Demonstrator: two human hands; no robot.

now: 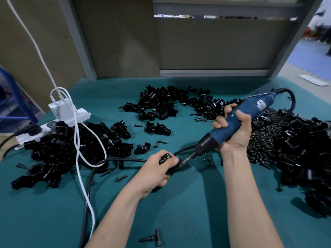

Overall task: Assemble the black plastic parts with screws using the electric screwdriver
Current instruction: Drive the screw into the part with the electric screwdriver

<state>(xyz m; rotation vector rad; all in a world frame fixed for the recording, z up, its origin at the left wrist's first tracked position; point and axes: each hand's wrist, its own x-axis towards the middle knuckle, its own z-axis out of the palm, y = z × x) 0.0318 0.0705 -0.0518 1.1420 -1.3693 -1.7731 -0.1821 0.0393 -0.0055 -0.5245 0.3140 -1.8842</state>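
Observation:
My left hand [157, 170] grips a small black plastic part [165, 158] just above the green table mat. My right hand [234, 130] is wrapped round the blue electric screwdriver [232, 120], which slants down to the left. Its bit tip [185, 160] meets the part beside my left thumb. Loose black screws [121, 178] lie scattered around my hands. The side of the part under my fingers is hidden.
Piles of black parts lie at the left [68, 145], back centre [161, 104] and right [295, 153], the right one mixed with screws. A white power strip [71, 117] with a white cable [80, 158] sits left. The screwdriver's black cord [114, 161] crosses the green mat [188, 203].

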